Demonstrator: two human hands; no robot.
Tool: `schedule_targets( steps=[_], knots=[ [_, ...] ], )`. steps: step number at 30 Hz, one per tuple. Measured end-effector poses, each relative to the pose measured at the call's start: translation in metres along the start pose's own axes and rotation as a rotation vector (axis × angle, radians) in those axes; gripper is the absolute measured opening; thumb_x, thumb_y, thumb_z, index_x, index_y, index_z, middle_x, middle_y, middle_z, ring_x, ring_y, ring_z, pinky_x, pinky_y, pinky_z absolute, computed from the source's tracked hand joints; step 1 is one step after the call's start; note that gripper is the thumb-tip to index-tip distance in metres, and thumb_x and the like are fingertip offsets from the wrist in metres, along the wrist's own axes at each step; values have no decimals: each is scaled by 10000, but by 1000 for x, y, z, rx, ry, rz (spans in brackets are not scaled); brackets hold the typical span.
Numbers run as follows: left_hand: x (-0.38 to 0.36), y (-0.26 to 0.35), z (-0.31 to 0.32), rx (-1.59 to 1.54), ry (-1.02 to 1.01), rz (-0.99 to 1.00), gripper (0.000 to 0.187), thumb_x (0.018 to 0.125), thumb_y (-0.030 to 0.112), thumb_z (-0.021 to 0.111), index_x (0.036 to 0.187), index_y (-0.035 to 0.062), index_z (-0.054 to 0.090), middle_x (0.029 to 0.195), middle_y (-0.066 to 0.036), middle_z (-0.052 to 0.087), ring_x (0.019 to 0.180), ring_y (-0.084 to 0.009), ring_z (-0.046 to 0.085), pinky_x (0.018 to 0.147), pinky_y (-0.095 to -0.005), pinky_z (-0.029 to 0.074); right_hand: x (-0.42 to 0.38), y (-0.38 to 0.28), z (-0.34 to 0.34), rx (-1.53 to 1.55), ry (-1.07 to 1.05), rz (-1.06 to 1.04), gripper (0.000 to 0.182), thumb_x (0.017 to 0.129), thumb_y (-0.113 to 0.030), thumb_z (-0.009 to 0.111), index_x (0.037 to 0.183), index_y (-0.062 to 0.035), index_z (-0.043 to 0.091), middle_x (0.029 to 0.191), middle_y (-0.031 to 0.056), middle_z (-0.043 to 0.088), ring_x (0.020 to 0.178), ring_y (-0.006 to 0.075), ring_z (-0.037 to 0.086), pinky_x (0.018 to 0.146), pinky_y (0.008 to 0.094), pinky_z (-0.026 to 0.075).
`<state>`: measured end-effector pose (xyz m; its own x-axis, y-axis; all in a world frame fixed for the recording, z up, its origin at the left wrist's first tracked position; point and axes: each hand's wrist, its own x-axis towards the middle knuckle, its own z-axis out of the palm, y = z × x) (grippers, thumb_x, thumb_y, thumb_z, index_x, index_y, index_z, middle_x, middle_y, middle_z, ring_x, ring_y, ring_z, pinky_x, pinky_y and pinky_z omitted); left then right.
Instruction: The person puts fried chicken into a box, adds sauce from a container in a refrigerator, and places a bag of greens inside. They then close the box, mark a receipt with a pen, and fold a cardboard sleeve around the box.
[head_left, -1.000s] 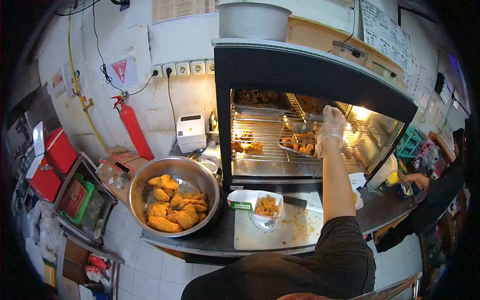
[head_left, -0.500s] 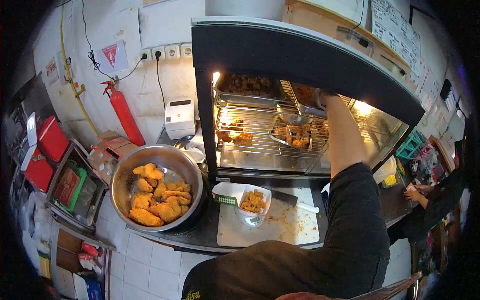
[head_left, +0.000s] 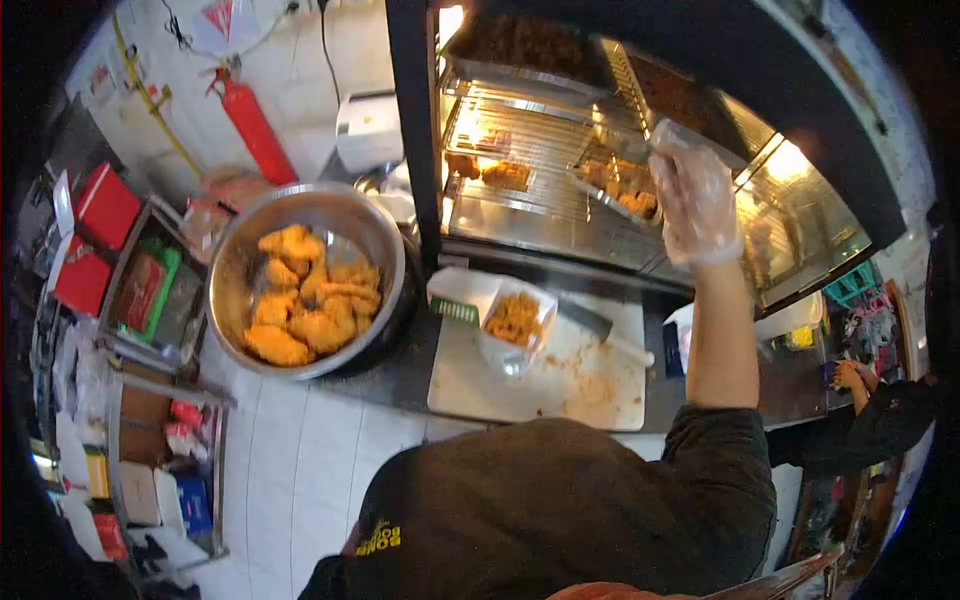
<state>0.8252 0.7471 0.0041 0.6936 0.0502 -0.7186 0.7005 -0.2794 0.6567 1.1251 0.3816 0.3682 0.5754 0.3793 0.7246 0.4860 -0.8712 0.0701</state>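
Observation:
My right hand (head_left: 695, 195), in a clear plastic glove, is in front of the lit display warmer's opening (head_left: 545, 240). Its fingers are curled in; anything inside them is hidden. Close by is a metal tray of fried pieces (head_left: 635, 195) on a wire rack. Below, on a white cutting board (head_left: 590, 395) strewn with crumbs, an open paper box holds chopped fried chicken (head_left: 515, 318). This box rests on a small white scale (head_left: 512, 362). A knife with a white handle (head_left: 628, 350) lies beside it. My left hand is out of view.
A large steel bowl (head_left: 225, 320) of fried chicken stands left of the board. A fire extinguisher (head_left: 250, 130) hangs on the wall. Red boxes (head_left: 105, 205) and shelves are at far left. At far right, another person's hands (head_left: 850, 376) are visible.
My right hand has drawn back out of the upper part of the warmer, down towards me. The view has tilted, so the warmer, bowl and board sit higher in the picture.

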Motion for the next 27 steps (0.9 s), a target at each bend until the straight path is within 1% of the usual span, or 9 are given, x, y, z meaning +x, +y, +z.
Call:
schedule_targets(
  steps=[3,5,7,12,15,19,21,24,27],
  knots=[
    [-9,3,8,10,-17,2,316,876,283,495,1044,22,547,966,-63,579,859,-145,525,770,-290,425,-65,-42,35,281,-380,122,172,781,-173,574,924,-78,571,813,144,580,771,304,563,631,403,457],
    [-12,9,11,34,-37,23,310,877,279,495,1042,22,549,962,-62,580,858,-144,524,770,-289,425,-116,-38,113,557,-262,-20,229,773,-172,585,975,-71,548,858,145,585,775,322,565,657,404,461],
    [-15,20,13,70,-61,59,305,878,274,494,1041,22,550,959,-61,581,858,-143,524,769,-289,425,-124,-48,130,404,-647,152,280,780,-183,587,1033,-65,565,989,136,598,838,314,575,727,373,463],
    [12,49,7,-21,-156,348,295,879,271,497,1053,38,548,944,-50,579,836,-135,526,756,-274,423,-118,-23,98,506,-546,338,546,780,-288,588,1234,-29,429,1248,176,449,1141,311,442,984,343,327],
    [-7,142,16,-372,-151,451,404,894,397,416,1097,60,509,975,-43,572,786,-144,537,728,-265,427,-130,-38,90,460,-404,88,620,737,-308,614,1260,-47,409,1292,153,412,1216,290,363,1003,346,301],
    [0,213,38,-629,-200,650,499,898,474,339,1161,67,455,1034,-53,552,814,-147,545,705,-274,444,-124,-120,56,769,-657,-438,690,712,-386,615,1304,-137,362,1418,108,194,1294,332,191,994,535,232],
    [-20,241,54,-672,41,639,366,903,389,406,977,49,518,859,-40,568,736,-113,533,627,-257,439,-140,-140,65,574,-749,-594,656,735,-444,569,1294,-163,372,1429,87,154,1306,330,143,979,597,187],
    [-5,218,50,-451,181,584,275,903,244,455,693,70,493,616,28,473,589,-65,440,528,-243,375,-181,-142,88,642,-731,-700,610,776,-469,516,1288,-166,379,1409,119,187,1311,308,137,1008,561,175],
    [11,190,62,-366,470,552,293,909,227,434,657,83,477,612,35,433,566,-55,369,506,-237,331,-212,-143,92,810,-869,-606,585,788,-464,500,1259,-133,403,1384,133,237,1302,304,174,1029,485,210]
  ],
)
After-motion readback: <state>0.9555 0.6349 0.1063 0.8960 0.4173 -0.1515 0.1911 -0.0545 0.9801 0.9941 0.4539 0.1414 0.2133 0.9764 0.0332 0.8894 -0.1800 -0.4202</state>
